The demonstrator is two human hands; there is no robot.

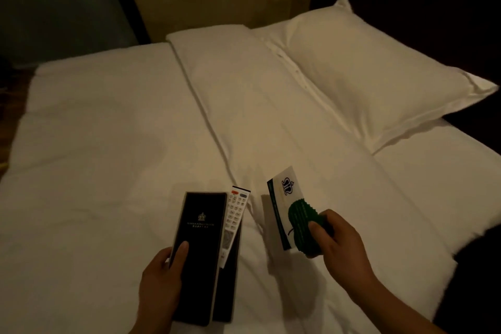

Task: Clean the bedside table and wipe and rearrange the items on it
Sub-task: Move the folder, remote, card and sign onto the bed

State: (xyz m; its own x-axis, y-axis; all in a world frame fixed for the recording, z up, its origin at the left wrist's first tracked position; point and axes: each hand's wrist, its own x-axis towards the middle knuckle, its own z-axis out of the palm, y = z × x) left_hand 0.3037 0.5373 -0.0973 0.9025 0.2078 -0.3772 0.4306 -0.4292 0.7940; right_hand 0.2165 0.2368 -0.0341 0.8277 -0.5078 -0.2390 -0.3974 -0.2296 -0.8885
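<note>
Hands work low in the frame over a white bed (108, 144). Left hand (162, 274), bottom centre, grips a black folder (200, 225) with a white remote (234, 214) tucked beside it. Right hand (336, 244), lower right, pinches a white card (284, 198) and a green cloth (298, 219). Pillow (366, 70) lies upper right.

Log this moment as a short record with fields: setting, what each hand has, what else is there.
setting: white bed, dim light, two pillows at the head
left hand: grip on black folder, thumb on its cover
under folder: white remote control, partly covered
right hand: holds white card together with a green object
green object identity: cannot tell
bedside table: not in view
</note>
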